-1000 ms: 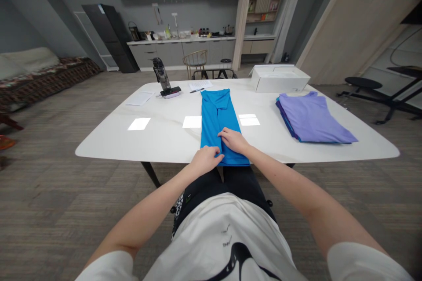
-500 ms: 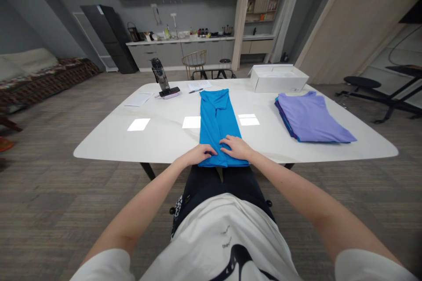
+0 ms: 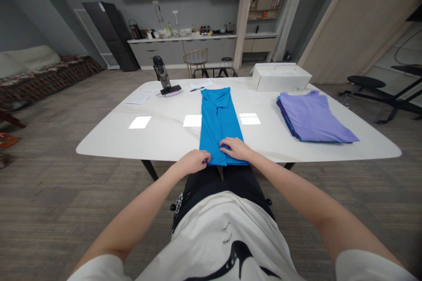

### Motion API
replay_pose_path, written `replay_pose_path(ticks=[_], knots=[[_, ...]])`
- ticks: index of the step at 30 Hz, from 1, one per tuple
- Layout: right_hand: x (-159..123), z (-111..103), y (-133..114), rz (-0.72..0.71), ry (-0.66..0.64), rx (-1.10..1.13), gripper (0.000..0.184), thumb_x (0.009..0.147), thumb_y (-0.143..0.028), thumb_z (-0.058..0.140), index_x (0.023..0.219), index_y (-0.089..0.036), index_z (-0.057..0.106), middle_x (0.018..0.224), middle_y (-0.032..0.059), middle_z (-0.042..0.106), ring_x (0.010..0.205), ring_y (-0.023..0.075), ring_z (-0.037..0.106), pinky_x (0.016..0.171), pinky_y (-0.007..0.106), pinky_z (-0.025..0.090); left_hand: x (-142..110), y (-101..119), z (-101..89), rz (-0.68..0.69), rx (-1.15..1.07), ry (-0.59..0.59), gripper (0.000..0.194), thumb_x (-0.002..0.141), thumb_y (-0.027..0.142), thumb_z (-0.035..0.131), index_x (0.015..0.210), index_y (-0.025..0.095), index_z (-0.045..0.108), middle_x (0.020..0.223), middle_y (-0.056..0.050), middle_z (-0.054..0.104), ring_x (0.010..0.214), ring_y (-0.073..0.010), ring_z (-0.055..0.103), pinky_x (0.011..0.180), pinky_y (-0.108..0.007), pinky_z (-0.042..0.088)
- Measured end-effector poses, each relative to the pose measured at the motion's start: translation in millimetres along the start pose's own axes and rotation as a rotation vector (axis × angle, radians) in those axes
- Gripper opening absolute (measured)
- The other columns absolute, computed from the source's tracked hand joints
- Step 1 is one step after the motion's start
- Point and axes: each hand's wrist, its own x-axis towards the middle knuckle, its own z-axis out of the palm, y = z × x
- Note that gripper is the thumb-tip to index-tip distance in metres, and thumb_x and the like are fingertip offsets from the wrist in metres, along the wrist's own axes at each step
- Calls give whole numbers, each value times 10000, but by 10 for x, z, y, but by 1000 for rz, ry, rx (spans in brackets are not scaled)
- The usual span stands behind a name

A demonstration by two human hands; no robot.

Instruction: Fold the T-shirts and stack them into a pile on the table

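A blue shirt [image 3: 217, 120], folded into a long narrow strip, lies lengthwise on the white table, its lower end at the front edge. My left hand [image 3: 194, 161] is at the near left corner, with fingers curled closed on the hem. On the right half of the strip rests my right hand [image 3: 235, 148], fingers apart and slightly bent, pressing on the cloth near the middle fold line. Part of the hem under both hands is hidden.
On the table [image 3: 108, 140] a stack of folded clothes with a purple shirt [image 3: 316, 116] on top lies at the right. Behind it stands an open white box [image 3: 280, 81]. A handheld vacuum [image 3: 163, 77], papers [image 3: 140, 97] and a pen [image 3: 197, 89] are at the back left.
My left hand has moved left and toward me, from the middle of the shirt to its near left corner. My right hand has stayed in place on the cloth.
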Motion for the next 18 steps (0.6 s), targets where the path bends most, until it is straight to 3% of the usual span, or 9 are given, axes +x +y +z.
replay_pose_path(ticks=[4,9,14,18], knots=[[-125,17,-91,-44,-24,-48,260,1016,-454,598,1122,-233,686,1044,55,694,1022,216,649,857,296,407,-88,99,138,-117,37,158,168,924,119,482,980,238,587,1003,-44,621,846,-200,617,792,-313,461],[-287,-42,-176,-7,-47,-36,237,1017,-419,598,1131,-234,694,1033,47,684,895,186,642,817,277,429,-218,346,307,-237,31,289,216,1018,175,381,959,238,579,1025,-55,588,841,-192,609,797,-314,469],[-371,-137,-177,-2,-80,-45,233,1037,-342,554,1182,-248,710,1042,46,665,899,183,638,808,267,447,-236,361,225,-50,-61,247,139,926,174,517,973,235,633,944,-25,623,847,-186,613,822,-301,491],[-466,-242,-7,7,-92,-58,303,1024,-190,482,1171,-257,739,1076,57,654,946,191,645,854,284,464,-220,110,8,104,-155,189,394,838,9,431,1006,231,708,1054,-34,689,1037,-177,629,970,-301,491]])
